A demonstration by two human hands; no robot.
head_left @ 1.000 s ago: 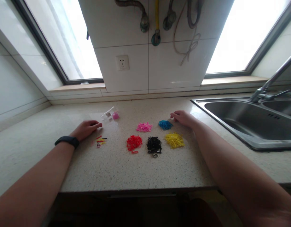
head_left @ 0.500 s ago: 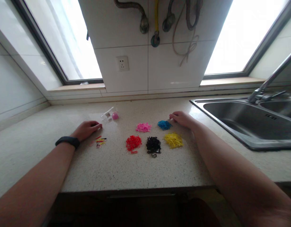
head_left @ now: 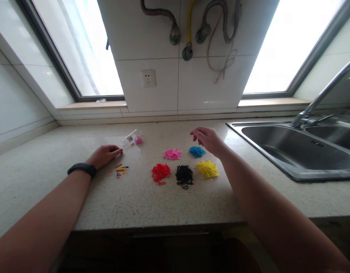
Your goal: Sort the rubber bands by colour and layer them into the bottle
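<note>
My right hand (head_left: pixel 206 138) hovers just above and behind a pile of small blue rubber bands (head_left: pixel 196 152), its fingers loosely bent and apart, with nothing visible in them. To the left, my left hand (head_left: pixel 105 155) rests on the counter with its fingers curled together; no object shows in it. A few mixed red, yellow and black bands (head_left: pixel 121 170) lie just in front of that hand. Separate piles of pink bands (head_left: pixel 172 154), red bands (head_left: pixel 160 172), black bands (head_left: pixel 184 175) and yellow bands (head_left: pixel 207 169) are spread between the hands.
Behind my left hand lies a clear plastic packet (head_left: pixel 129 139) beside a pink round piece (head_left: pixel 138 140). A steel sink (head_left: pixel 277 151) with a tap (head_left: pixel 302 117) is set into the counter (head_left: pixel 152 208) on the right. Hoses and a socket (head_left: pixel 148 78) are on the tiled wall.
My right hand has lifted and shifted left from the right side of the blue pile to above it, its fingers parting. My left hand stays put. The view tilts slightly.
</note>
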